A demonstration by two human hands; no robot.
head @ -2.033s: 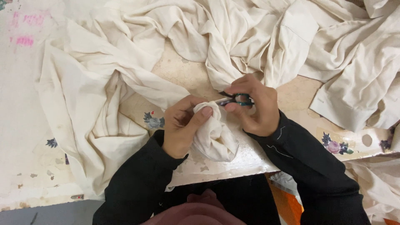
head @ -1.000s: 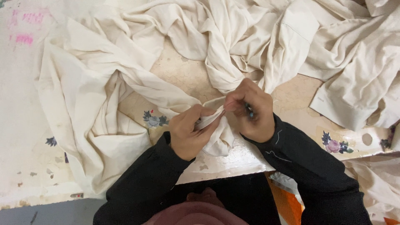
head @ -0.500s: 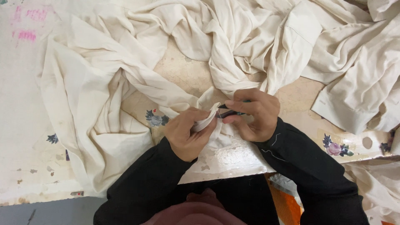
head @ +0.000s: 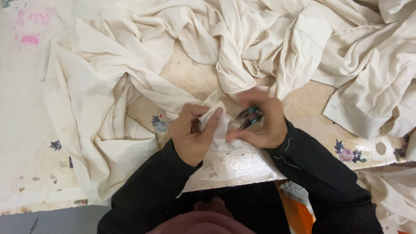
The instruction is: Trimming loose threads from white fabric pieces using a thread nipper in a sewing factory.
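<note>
My left hand [head: 193, 132] pinches a bunched corner of cream cloth [head: 216, 117] and holds it up just above the table's near edge. My right hand [head: 262, 121] is closed around small dark-handled scissors [head: 250, 117], whose tips point at the pinched cloth. The two hands almost touch. The rest of the cream cloth [head: 104, 99] spreads in loose folds to the left and far side. Black sleeves cover both my arms.
More rumpled cream fabric [head: 359, 65] is piled at the back and right. The worn tabletop [head: 190, 73], with flower prints [head: 346, 154] and peeling paint, shows between the folds. An orange object [head: 294, 208] sits below the table edge beside my lap.
The bunched cloth shifted in my hands: I pulled it taut, then lifted a corner in my left hand. My right hand drew slightly right, and the scissors' handles show again.
</note>
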